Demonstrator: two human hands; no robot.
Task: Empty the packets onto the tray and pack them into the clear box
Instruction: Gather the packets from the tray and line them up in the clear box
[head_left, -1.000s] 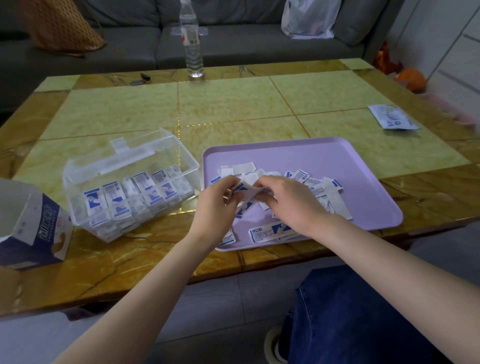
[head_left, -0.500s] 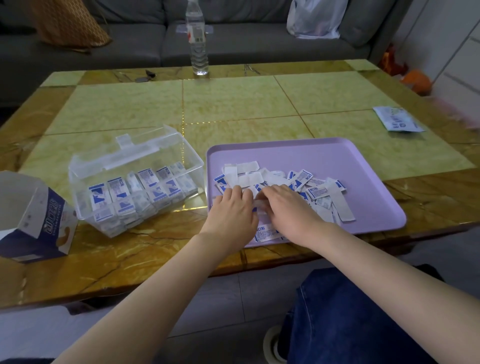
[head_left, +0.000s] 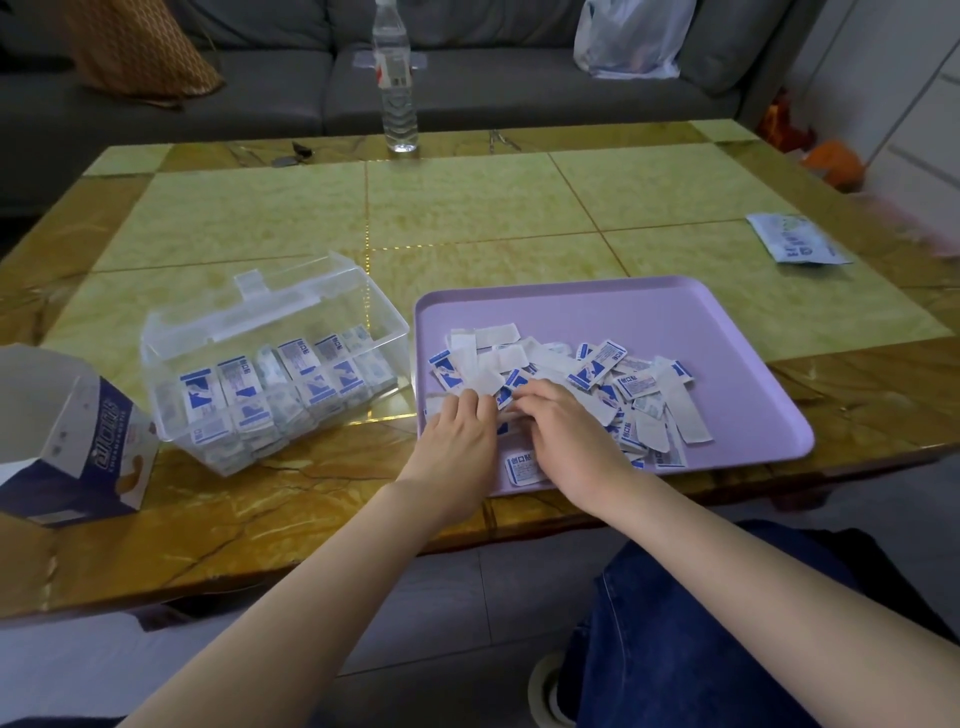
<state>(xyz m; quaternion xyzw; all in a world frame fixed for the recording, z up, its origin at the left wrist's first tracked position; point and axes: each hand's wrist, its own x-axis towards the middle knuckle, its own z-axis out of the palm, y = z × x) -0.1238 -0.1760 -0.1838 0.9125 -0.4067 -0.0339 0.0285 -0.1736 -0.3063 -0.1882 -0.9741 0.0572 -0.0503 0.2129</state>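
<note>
Lilac tray (head_left: 623, 312) on the table (head_left: 467, 208) holds the loose, light, slippery packets (head_left: 602, 364), best pinched at flat edges, as left hand (head_left: 457, 436) and right hand (head_left: 566, 441) rest together on the heap, grip impossible to tell, beside the clear box (head_left: 270, 364).

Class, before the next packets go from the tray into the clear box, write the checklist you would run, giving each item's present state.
1. Packets loose on tray: ok.
2. Clear box open: ok.
3. Room left inside it: ok.
4. Left hand and right hand on the packets: ok.
5. Packets firmly gripped: cannot tell, fingertips hidden.
6. Box beside tray: ok.
</note>
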